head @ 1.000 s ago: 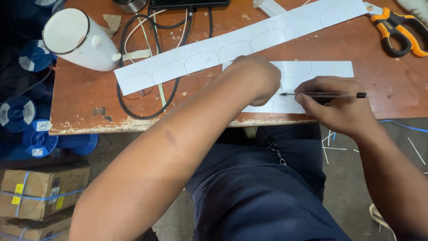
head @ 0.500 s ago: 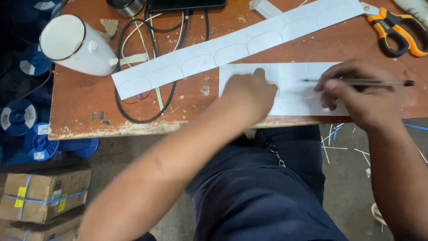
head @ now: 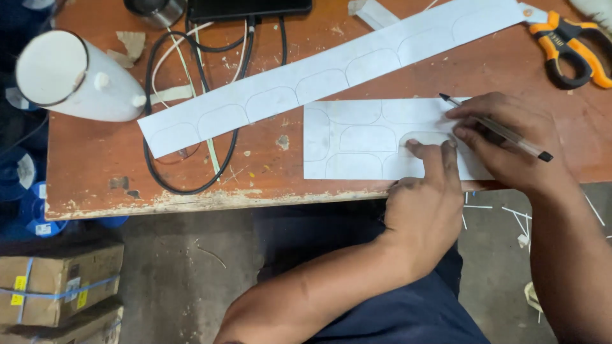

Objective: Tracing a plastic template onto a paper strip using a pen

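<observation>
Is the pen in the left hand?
No, the pen is held in the right hand, while the left hand presses its fingertips on the small white sheet.

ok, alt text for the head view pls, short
Seen from above, a person's left hand presses fingertips on a white sheet of paper drawn with rounded outlines, while the right hand holds a pen over it. A longer outlined paper strip, black cable and orange-handled scissors lie on the worn wooden table.
</observation>
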